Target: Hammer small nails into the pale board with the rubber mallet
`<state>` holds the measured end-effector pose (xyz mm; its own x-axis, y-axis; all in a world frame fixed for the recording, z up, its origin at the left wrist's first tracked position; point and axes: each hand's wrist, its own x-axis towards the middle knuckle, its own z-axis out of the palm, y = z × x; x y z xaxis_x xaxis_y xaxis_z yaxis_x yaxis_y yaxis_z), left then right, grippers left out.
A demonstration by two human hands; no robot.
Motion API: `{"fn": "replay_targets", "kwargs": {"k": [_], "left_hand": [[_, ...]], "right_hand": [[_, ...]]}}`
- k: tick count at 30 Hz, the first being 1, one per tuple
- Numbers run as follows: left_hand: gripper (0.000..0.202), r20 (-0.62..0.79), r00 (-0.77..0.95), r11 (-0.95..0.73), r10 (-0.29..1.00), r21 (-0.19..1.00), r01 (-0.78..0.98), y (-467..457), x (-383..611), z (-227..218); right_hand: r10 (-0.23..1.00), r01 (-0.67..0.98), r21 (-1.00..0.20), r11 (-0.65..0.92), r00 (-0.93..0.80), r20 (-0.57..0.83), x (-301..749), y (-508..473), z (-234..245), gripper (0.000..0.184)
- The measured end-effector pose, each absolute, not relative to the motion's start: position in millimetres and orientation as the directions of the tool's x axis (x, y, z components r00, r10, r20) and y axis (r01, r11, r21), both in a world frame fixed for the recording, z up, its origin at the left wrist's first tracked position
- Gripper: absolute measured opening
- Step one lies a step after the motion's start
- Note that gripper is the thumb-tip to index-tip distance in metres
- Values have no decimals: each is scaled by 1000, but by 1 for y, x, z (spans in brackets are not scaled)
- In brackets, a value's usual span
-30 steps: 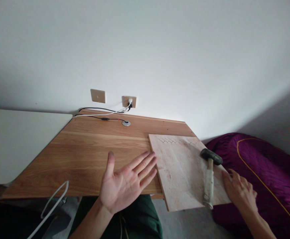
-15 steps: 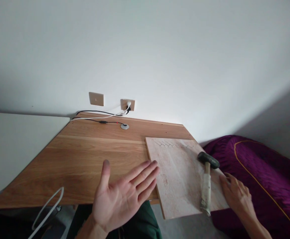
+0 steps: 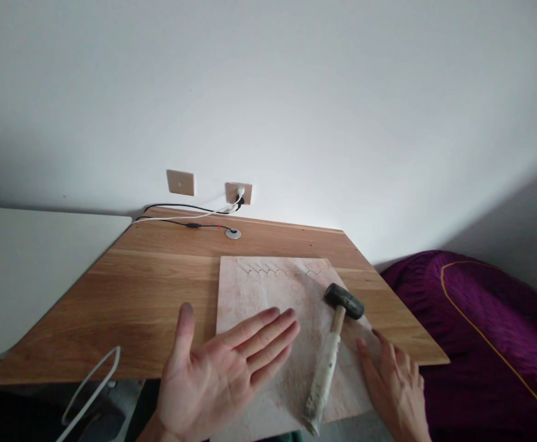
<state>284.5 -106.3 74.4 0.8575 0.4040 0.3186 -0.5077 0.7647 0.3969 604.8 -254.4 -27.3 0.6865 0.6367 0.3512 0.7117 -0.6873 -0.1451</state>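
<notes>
Light is dim, cool and diffuse, from a source outside the frame. The wall is palest around its middle and greys toward the upper corners; a soft-edged diagonal shadow crosses it at far right. Below, the purple fabric sinks into near-black folds, and the lower left, under the tabletop, is murky enough to swallow detail. A faint shadow edges the lower handle of the mallet on the board. The left hand looks slightly soft, its thumb tip shaded. Wide-angle stretching slants the tabletop's sides; fine texture is smeared.
</notes>
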Motion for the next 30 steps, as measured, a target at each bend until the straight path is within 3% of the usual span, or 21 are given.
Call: {"fn": "replay_targets", "kwargs": {"k": [5, 10, 14, 17, 20, 22, 23, 25, 27, 29, 30], "left_hand": [[97, 207, 838, 727, 505, 421, -542, -98, 285, 65], [64, -13, 763, 658, 646, 517, -548, -77, 277, 48], [54, -79, 753, 653, 653, 564, -506, -61, 258, 45], [56, -91, 771, 668, 630, 570, -479, -61, 258, 55], [63, -101, 822, 720, 561, 549, -424, -70, 274, 68], [72, -105, 864, 763, 493, 528, -371, -77, 285, 74], [76, -96, 870, 773, 484, 513, -374, -78, 288, 75], [78, -79, 847, 769, 525, 470, -433, -78, 289, 76], [75, -86, 799, 746, 595, 429, -509, -74, 285, 74], [71, -113, 800, 763, 589, 405, -504, -72, 280, 71], [71, -121, 811, 777, 572, 397, -489, -72, 278, 70]], "right_hand": [[719, 828, -145, -542, 546, 430, 569, -253, -37, 68], [790, 884, -185, -429, 467, 397, 560, -263, -47, 60], [852, 923, -196, -330, 381, 360, 557, -267, -31, 55], [821, 957, -136, -255, 288, 493, 526, -254, -2, 61], [841, 997, -70, 45, 0, 541, 480, -226, 25, 69], [796, 938, -5, 346, -290, 532, 458, -206, 35, 76], [785, 910, -4, 416, -356, 507, 452, -197, 38, 78], [863, 960, -81, 267, -201, 464, 449, -184, 43, 79], [859, 981, -157, 113, -17, 512, 449, -176, 48, 76], [856, 962, -189, 196, -74, 512, 446, -169, 55, 78], [845, 926, -162, 341, -227, 484, 443, -166, 58, 82]]}}
